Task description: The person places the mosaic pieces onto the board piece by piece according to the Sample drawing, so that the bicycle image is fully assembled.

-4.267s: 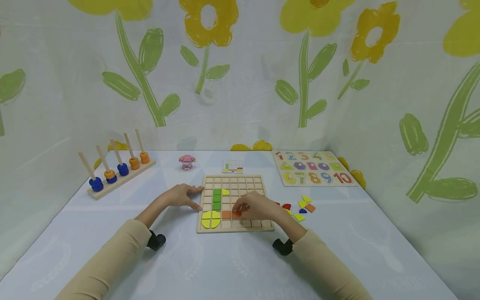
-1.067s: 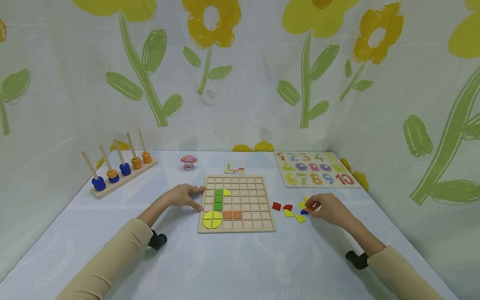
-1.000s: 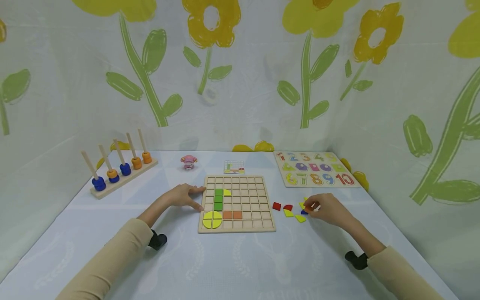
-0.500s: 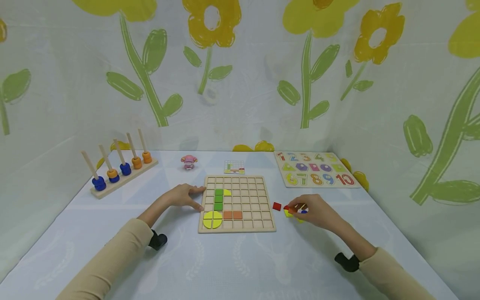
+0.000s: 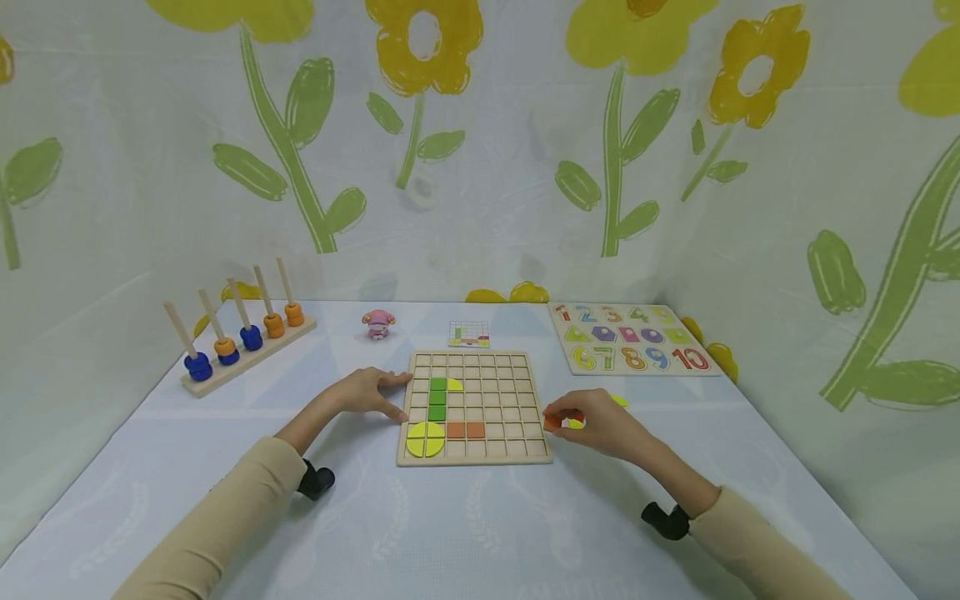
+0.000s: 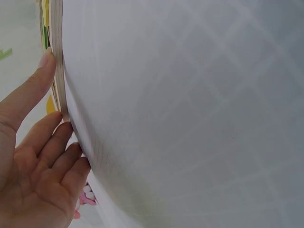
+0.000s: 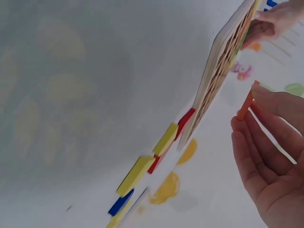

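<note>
My right hand pinches an orange square tile between thumb and fingertips, just off the right edge of the wooden grid board. In the right wrist view the tile stands on edge. My left hand touches the board's left edge with thumb and fingertips, its fingers relaxed. Set in the grid are a column of green squares, a yellow quarter circle, a yellow circle of quarter pieces and two orange squares. Loose red, yellow and blue pieces lie right of the board, partly hidden by my right hand.
Behind the board lies a small pattern card. A pink figurine stands at the back, and a peg stand with blue and orange beads at the left. The number puzzle board lies at the back right.
My right hand let go of an orange tile in the grid, went to the loose pieces, took another orange tile and brought it left to the board's edge. My left hand stays put.
</note>
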`<state>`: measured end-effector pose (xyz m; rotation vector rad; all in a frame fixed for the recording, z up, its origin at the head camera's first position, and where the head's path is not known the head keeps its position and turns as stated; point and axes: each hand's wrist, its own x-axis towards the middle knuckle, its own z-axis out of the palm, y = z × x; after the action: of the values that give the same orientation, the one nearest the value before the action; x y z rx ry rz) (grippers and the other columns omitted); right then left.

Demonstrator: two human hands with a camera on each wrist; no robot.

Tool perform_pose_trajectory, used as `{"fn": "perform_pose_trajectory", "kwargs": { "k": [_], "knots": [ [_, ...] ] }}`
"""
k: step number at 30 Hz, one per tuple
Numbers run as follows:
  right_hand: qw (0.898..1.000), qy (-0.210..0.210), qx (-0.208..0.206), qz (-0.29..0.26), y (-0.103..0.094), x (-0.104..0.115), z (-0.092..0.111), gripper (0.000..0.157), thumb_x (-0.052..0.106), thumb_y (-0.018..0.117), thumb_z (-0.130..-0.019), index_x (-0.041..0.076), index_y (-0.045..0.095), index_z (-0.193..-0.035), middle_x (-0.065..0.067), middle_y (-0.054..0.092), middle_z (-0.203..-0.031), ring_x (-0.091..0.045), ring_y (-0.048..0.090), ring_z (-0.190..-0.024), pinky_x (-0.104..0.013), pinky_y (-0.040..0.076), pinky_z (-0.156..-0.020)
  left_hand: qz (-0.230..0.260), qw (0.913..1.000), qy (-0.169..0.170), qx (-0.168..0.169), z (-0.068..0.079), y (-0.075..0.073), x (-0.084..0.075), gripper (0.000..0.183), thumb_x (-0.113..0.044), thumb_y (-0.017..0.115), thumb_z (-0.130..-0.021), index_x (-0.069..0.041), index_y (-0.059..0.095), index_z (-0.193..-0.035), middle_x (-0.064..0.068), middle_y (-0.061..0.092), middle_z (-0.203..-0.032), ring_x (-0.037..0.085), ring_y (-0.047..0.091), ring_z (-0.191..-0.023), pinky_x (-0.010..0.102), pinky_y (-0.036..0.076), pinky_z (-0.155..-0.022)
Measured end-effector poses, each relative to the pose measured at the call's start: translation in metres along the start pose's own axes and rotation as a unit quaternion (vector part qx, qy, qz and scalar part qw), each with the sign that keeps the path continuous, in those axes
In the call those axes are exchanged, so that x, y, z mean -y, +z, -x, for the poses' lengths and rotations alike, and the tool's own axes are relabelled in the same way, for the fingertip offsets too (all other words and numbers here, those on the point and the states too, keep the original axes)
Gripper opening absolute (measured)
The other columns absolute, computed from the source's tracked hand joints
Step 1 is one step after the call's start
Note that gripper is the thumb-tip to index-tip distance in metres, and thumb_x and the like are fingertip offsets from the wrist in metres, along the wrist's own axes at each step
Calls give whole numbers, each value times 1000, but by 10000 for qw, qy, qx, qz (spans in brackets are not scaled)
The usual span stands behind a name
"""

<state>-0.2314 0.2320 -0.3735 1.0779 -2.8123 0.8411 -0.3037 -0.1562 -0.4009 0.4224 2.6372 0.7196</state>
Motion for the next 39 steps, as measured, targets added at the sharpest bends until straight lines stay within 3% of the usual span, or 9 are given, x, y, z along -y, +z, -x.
{"fn": "perform_pose_trajectory", "kwargs": {
  "k": [12,21,39],
  "knots": [
    [9994,-252,207,-76,20,9,-22,25,4,77,-81,2,72,-105,1,71,-94,-21,65,-83,-35,55,-74,38,10000,-37,-10,-1,-1,0,84,-40,81,-76,-17,42,-147,26,34,-149,43,29,-138,62,28,-106],
    [9980,-260,549,-153,30,18,-43,22,6,76,-83,3,73,-104,2,71,-95,-11,64,-86,-30,55,-80,50,10000,-10,-16,0,-1,0,84,-40,81,-76,-17,42,-147,26,34,-149,44,29,-138,62,28,-105],
    [9950,-233,963,102,43,26,-67,20,3,76,-82,6,75,-101,-2,73,-94,-13,67,-84,-24,53,-78,40,10000,6,-30,-1,-1,0,85,-41,81,-76,-17,42,-147,26,34,-149,43,29,-138,62,28,-106]
  ]
}}
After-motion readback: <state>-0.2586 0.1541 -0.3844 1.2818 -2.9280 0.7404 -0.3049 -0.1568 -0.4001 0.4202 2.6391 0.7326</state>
